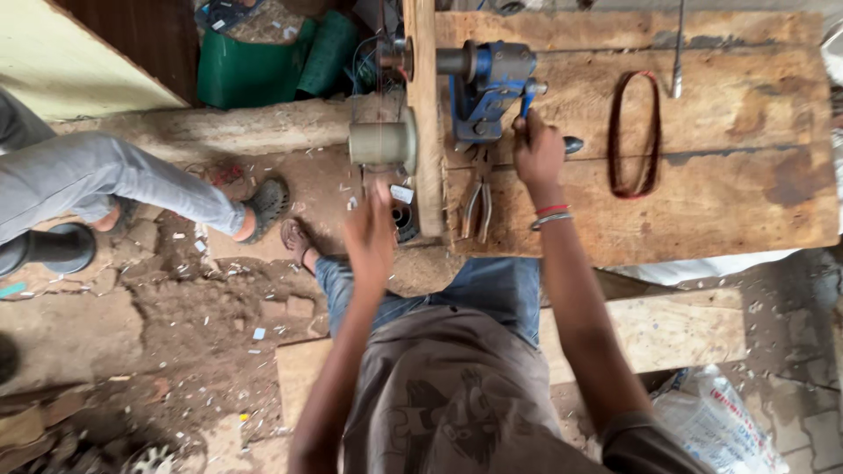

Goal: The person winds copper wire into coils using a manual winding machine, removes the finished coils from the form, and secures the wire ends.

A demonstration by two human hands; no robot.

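A blue hand-cranked winding machine is bolted to the left end of a worn wooden bench. My right hand is closed around its crank handle. A pale cylindrical former sticks out from the machine past the bench's left edge. My left hand hovers just below that former, blurred, with fingers apart; thin wire near it is too fine to make out. Pliers lie on the bench beside my right wrist.
A finished oval coil of reddish wire lies on the bench to the right, with a metal rod behind it. Another person's leg and sandalled foot stretch in from the left over the dirt floor. Green containers stand behind.
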